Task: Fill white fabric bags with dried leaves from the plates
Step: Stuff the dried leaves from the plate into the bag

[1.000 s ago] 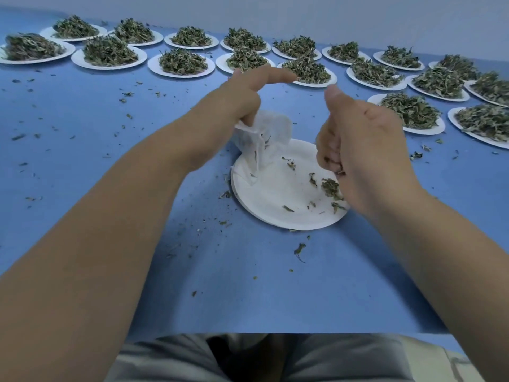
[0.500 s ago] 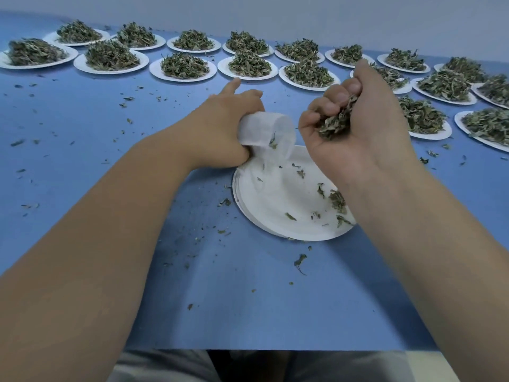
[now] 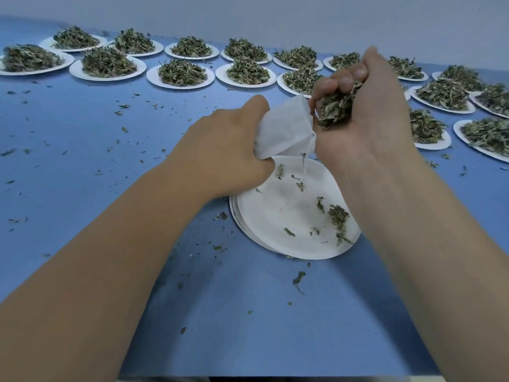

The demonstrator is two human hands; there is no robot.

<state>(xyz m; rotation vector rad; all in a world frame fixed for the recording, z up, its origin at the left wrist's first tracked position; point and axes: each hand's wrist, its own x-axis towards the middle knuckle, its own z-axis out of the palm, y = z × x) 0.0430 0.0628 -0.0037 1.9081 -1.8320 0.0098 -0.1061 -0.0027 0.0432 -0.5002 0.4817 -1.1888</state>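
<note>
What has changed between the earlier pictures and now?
The right hand, low over the near plate a second ago, turned palm up with a handful of dried leaves and rose to the mouth of the white bag. The left hand tipped the bag toward it. The near plate and the heaped plates behind stayed in place.

Bag [image 3: 286,130]: thin white cloth, matt, creased, looked soft. Near plate [image 3: 270,224]: white paper, matt, smooth. Far plates [image 3: 180,85]: same white paper, looked matt. Leaves [image 3: 334,107]: dry, crumpled, rough, dull green. Counter [image 3: 248,326]: blue, smooth, looked matt, faint sheen.
</note>
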